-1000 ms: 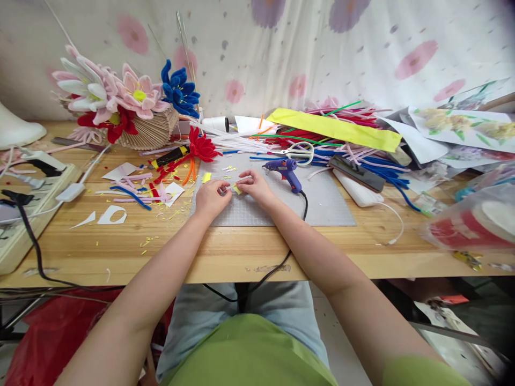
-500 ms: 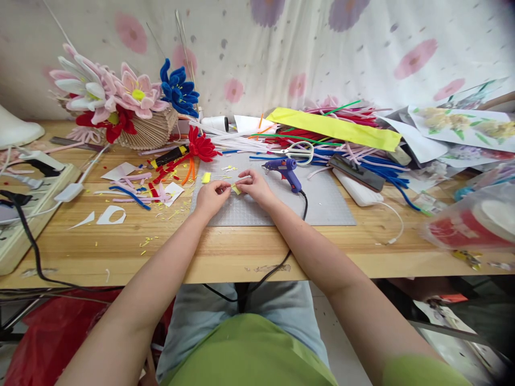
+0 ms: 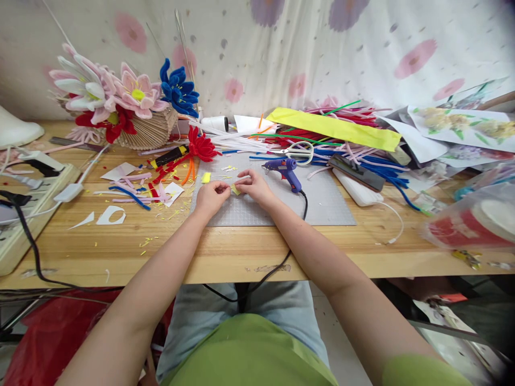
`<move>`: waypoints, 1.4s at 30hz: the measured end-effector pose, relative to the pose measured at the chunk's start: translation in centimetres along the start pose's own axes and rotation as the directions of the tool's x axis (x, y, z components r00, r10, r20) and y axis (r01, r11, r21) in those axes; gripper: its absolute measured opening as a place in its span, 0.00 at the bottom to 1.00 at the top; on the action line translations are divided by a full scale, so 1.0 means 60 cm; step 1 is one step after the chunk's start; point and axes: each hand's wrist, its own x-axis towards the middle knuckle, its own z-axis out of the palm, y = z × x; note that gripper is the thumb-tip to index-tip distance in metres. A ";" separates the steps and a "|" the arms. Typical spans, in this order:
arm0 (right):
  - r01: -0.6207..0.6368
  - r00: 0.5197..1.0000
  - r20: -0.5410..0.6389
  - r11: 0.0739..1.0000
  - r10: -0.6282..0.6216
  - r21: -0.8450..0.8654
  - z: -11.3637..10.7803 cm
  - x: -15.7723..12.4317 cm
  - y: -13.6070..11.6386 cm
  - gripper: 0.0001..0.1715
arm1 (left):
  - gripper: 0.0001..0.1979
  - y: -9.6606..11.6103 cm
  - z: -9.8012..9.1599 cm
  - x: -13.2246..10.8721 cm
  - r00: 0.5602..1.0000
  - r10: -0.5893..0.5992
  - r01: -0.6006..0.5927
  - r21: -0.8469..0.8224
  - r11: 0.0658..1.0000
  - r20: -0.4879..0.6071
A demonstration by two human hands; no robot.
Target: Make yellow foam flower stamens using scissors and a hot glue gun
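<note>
Clock positions read from the small yellow piece, 12 away from the person. Counter (image 3: 354, 249): wooden, black cord (image 3: 277, 268) crossing its near edge. Clippings (image 3: 147, 244), yellow, loose, at 8. Power strip (image 3: 12, 249), off-white, plugs fitted, near 9. Paper offcut (image 3: 110, 215), white, round hole, near 9. Red-and-white cup (image 3: 462, 228), inside clear plastic, at 3. Cutting mat (image 3: 281, 209), grey, gridded, beneath both hands. Left hand (image 3: 211, 197), at 9: thumb and fingertips drawn together; whether they grip anything too small to see cannot be told. Right hand (image 3: 257, 188), at 3: thumb and forefinger narrowed to a pinch on the small yellow piece (image 3: 235, 190), other fingers loosely extended; piece located over the mat, between the two hands. Pile of cut stems (image 3: 134, 194), pink, blue and red, at 9. Yellow block (image 3: 206, 177), just beyond the left hand, at 10. Glue gun (image 3: 287, 172), purple, lying on the mat near the right hand, at 3. Box cutter (image 3: 171, 156), black and yellow, at 10. Scissors (image 3: 308, 154), pale handles, at 2. Fuzzy red flower (image 3: 201, 145), at 11. Yellow strip (image 3: 333, 128), laid over bundled fuzzy stems, at 2. Pleated basket (image 3: 151, 131), pink, white, red and blue flowers about it, at 10. Curtain (image 3: 257, 64), white, flower-printed, backing all, at 12.
</note>
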 end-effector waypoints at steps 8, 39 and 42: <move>0.026 0.999 0.022 1.000 -0.026 0.001 0.000 0.003 0.004 0.20 | 0.09 0.002 -0.001 0.000 1.000 -0.006 0.006 -0.006 1.000 -0.012; 0.054 0.999 0.001 0.997 -0.054 -0.058 -0.001 0.004 0.004 0.16 | 0.11 -0.004 -0.005 0.005 0.999 0.013 -0.018 -0.120 0.993 -0.037; 0.080 0.995 0.061 0.997 -0.079 -0.021 -0.005 0.001 -0.003 0.17 | 0.14 -0.011 -0.007 0.018 0.997 -0.013 0.000 -0.174 0.985 -0.076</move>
